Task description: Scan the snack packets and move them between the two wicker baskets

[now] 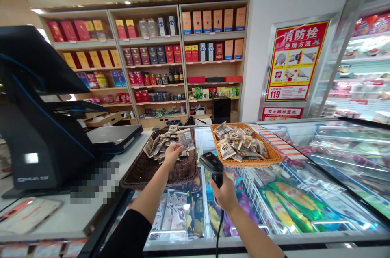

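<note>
My left hand pinches a small flat snack packet over the dark brown wicker basket. More packets lie heaped in the far part of that basket. In my right hand is a black barcode scanner, gripped by its handle, with its head tilted toward the dark basket and its cable hanging down. Just beyond the scanner sits an orange-tan wicker basket piled with similar packets. Print on the held packet is too small to read.
Both baskets rest on a glass-topped chest freezer holding bagged corn and other packs. At left, a checkout terminal and a scale stand on a counter. Shelves of boxes line the back wall.
</note>
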